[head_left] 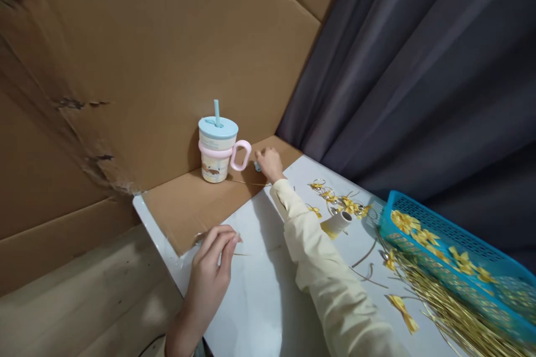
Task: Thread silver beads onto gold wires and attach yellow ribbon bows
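Observation:
My left hand (212, 261) is over the near left part of the white table, thumb and fingertips pinched together. Whatever they hold is too small to make out; a thin pale strand (242, 254) shows just beside them. Farther off, my right hand (270, 164) reaches to the brown cardboard strip at the back, its fingers curled down at a small pale-blue object (257, 166), mostly hidden. A thin gold wire (248, 182) lies in front of that hand. Left of it stands a cup (216, 150) with a blue lid, straw and pink handle.
Right of my sleeve are a thread spool (337, 224), several yellow bows on wire rings (329, 196) and a loose yellow bow (402, 312). A bundle of gold wires (448, 295) lies against a blue basket (391, 217) holding more bows. Cardboard (167, 67) and dark curtain (419, 67) stand behind.

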The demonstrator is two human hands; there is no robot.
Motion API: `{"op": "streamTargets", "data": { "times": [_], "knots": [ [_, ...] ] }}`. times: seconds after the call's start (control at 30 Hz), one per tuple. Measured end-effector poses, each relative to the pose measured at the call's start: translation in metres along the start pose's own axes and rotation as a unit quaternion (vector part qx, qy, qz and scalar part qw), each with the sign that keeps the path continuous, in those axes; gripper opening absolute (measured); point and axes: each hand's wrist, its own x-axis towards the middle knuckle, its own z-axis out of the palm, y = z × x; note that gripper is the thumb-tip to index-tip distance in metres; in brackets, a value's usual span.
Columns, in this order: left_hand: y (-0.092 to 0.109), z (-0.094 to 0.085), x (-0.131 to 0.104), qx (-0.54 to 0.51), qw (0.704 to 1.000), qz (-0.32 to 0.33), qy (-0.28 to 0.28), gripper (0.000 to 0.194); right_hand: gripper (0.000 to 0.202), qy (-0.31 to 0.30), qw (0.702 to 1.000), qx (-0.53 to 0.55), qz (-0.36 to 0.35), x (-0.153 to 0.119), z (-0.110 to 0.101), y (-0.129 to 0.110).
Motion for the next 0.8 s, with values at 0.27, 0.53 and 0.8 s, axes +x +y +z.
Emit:
{"op": "streamTargets", "data": {
  "times": [0.27, 0.53, 0.8],
  "knots": [
    [-0.002, 0.001, 0.000, -0.001, 1.000, -0.020, 0.000, 0.022, 0.032, -0.048, 0.995, -0.087, -0.009, 0.000, 0.021, 0.001],
    [-0.003, 0.002, 0.002, 0.002, 1.000, -0.016, 0.015, 0.023, 0.029, 0.011, 0.994, 0.003, -0.111, 0.020, -0.024, -0.020],
    [-0.002, 0.003, 0.002, 0.008, 0.999, -0.025, 0.019, 0.023, 0.010, 0.055, 0.935, 0.154, -0.314, 0.023, -0.057, -0.127]
  ]
}}
